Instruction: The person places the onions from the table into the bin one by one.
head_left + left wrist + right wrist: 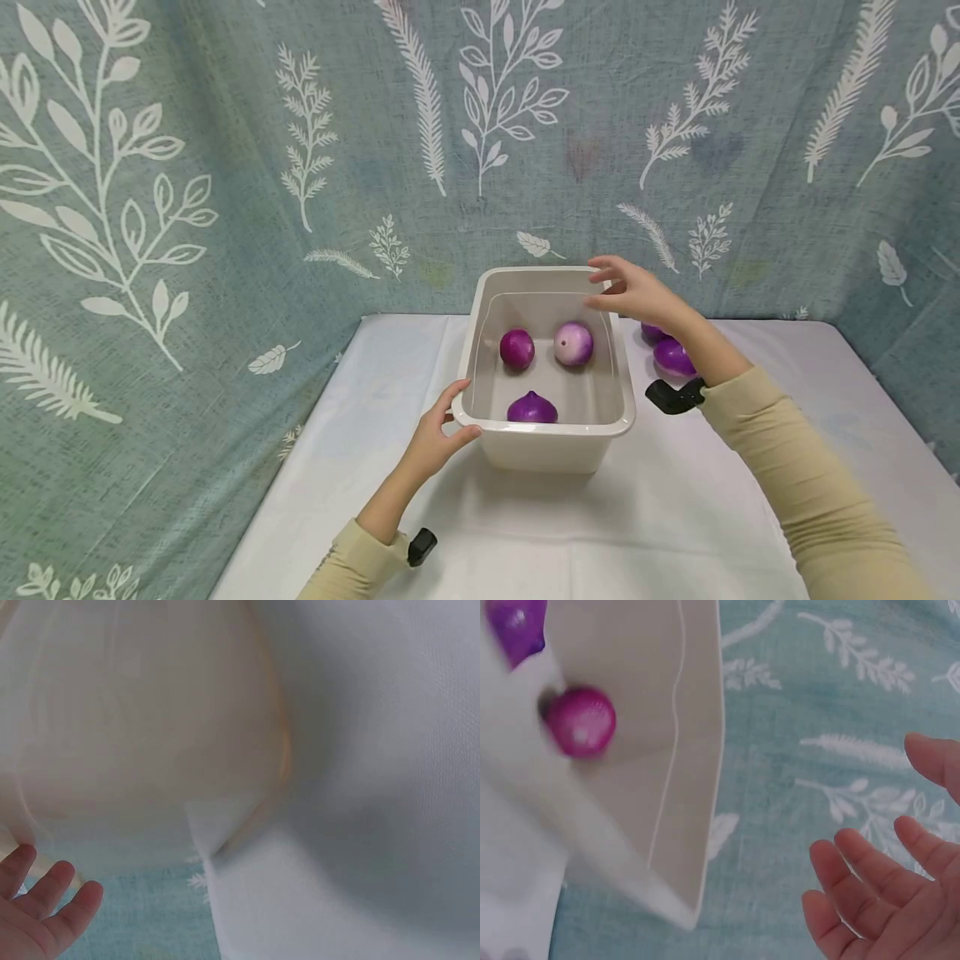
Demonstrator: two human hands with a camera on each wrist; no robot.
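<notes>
A light beige plastic bin stands on the table, holding a round magenta onion-like vegetable, a purple-and-white one and a pointed purple onion. At the bin's near left corner, my left hand touches the rim, thumb at the front and fingers along the left side. My right hand hovers over the far right corner with fingers apart and nothing held. The right wrist view shows that same hand beside the bin, palm visible.
Right of the bin, partly behind my right forearm, lie two purple vegetables, the nearer one glossy. White cloth covers the table. A blue-green curtain with white leaf prints hangs behind and at the left.
</notes>
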